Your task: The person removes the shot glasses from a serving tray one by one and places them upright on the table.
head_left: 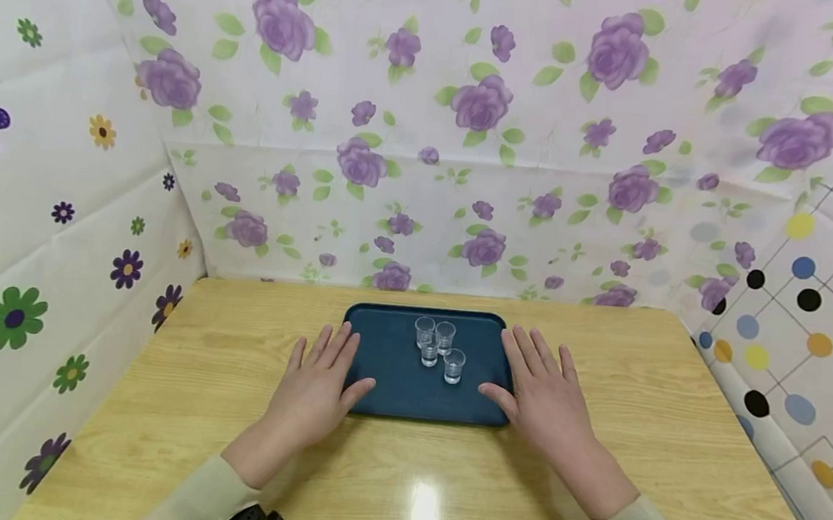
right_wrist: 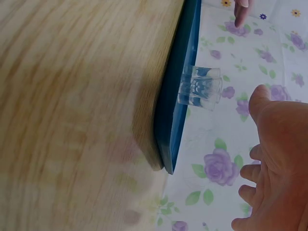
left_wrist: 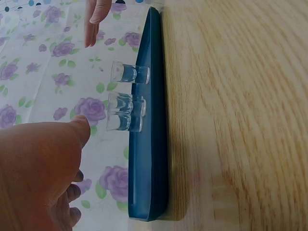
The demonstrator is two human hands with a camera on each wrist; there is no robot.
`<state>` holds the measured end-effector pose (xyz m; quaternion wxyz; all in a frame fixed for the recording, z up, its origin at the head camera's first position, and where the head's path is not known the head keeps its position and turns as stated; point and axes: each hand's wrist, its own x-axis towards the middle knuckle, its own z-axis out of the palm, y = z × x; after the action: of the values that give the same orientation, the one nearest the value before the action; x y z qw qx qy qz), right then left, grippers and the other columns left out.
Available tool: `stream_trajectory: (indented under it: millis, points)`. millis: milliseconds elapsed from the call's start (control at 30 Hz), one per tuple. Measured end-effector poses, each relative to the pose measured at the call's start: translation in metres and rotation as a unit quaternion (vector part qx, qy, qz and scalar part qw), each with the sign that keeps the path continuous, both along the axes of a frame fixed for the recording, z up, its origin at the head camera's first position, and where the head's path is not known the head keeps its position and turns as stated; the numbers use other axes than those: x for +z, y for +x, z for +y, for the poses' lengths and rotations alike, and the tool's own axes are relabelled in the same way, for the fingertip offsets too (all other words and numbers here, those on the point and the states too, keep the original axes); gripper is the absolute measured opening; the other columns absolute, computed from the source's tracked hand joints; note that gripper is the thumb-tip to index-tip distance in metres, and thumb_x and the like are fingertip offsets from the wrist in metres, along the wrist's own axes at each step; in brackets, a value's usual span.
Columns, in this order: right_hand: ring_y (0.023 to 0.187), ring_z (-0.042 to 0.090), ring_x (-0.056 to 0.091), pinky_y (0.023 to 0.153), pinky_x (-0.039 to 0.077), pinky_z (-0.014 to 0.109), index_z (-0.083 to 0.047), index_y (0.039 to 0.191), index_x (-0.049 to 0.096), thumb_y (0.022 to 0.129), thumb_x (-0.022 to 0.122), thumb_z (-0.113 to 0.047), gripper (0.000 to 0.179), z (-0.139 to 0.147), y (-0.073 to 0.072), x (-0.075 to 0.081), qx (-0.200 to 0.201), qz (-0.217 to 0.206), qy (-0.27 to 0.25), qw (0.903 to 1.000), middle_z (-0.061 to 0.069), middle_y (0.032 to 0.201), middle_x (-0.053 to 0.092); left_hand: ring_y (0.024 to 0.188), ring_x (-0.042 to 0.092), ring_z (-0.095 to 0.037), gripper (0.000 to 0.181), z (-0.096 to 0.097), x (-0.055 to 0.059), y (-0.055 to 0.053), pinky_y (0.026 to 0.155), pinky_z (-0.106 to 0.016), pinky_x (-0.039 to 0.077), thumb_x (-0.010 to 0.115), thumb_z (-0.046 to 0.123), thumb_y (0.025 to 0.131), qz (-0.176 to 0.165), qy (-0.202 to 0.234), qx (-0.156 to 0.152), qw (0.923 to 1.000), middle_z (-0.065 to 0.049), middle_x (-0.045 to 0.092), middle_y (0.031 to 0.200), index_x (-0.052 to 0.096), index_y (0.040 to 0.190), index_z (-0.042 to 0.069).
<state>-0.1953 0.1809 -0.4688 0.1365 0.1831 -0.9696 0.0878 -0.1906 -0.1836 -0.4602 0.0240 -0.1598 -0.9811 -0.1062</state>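
Observation:
A dark blue rectangular tray (head_left: 396, 396) lies on the wooden table, with several small clear shot glasses standing upright on it. Three of the glasses cluster near the back middle, among them a small one (head_left: 429, 353); another glass (head_left: 454, 366) stands slightly apart, nearer the front right. My left hand (head_left: 317, 389) is held over the tray's left edge, fingers extended and thumb spread. At the right edge, my right hand (head_left: 546, 398) mirrors it, also with straight fingers. Both wrist views show the hands raised and apart from the tray and glasses, holding nothing.
The pale wooden table (head_left: 211, 357) extends around the tray on all sides. Behind it hangs a white cloth with purple roses (head_left: 466, 214). Patterned cloths also border the left (head_left: 70, 260) and right (head_left: 776, 353) sides.

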Motion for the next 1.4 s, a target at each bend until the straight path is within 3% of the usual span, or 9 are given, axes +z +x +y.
stream_trajectory:
  millis: [600, 900, 1133, 1400]
  points:
    - [0.166, 0.04, 0.025, 0.133, 0.017, 0.069, -0.008, 0.176, 0.028, 0.107, 0.067, -0.057, 0.093, -0.002, -0.006, -0.001, -0.001, -0.014, -0.002, 0.9999, 0.019, 0.179, 0.031, 0.169, 0.01, -0.038, 0.083, -0.01, -0.009, 0.001, 0.134, -0.069, 0.004, 0.053, 0.056, 0.114, -0.01, 0.027, 0.001, 0.9996, -0.017, 0.02, 0.182, 0.029, 0.175, 0.005]
    - [0.166, 0.042, 0.024, 0.132, 0.02, 0.068, -0.006, 0.175, 0.031, 0.107, 0.067, -0.055, 0.091, 0.0, -0.006, -0.006, -0.001, -0.025, -0.004, 0.9997, 0.02, 0.178, 0.031, 0.168, 0.013, -0.041, 0.084, -0.017, -0.01, -0.004, 0.134, -0.067, 0.01, 0.053, 0.055, 0.115, -0.018, 0.044, 0.009, 0.9988, -0.019, 0.02, 0.181, 0.027, 0.174, 0.002]
    - [0.165, 0.042, 0.026, 0.132, 0.022, 0.068, -0.005, 0.174, 0.031, 0.107, 0.067, -0.054, 0.09, -0.001, -0.009, -0.008, 0.005, -0.031, -0.006, 0.9995, 0.02, 0.177, 0.033, 0.166, 0.019, -0.046, 0.082, -0.026, -0.011, -0.008, 0.133, -0.066, 0.021, 0.052, 0.051, 0.117, -0.022, 0.082, 0.016, 0.9963, -0.025, 0.026, 0.178, 0.026, 0.173, -0.003]
    - [0.164, 0.043, 0.029, 0.131, 0.024, 0.069, -0.004, 0.174, 0.033, 0.108, 0.067, -0.053, 0.089, -0.002, -0.011, -0.01, 0.014, -0.035, -0.013, 0.9992, 0.02, 0.177, 0.034, 0.165, 0.022, -0.048, 0.08, -0.031, -0.02, -0.013, 0.132, -0.065, 0.024, 0.05, 0.049, 0.118, -0.038, 0.1, 0.03, 0.9938, -0.027, 0.03, 0.176, 0.028, 0.172, -0.005]
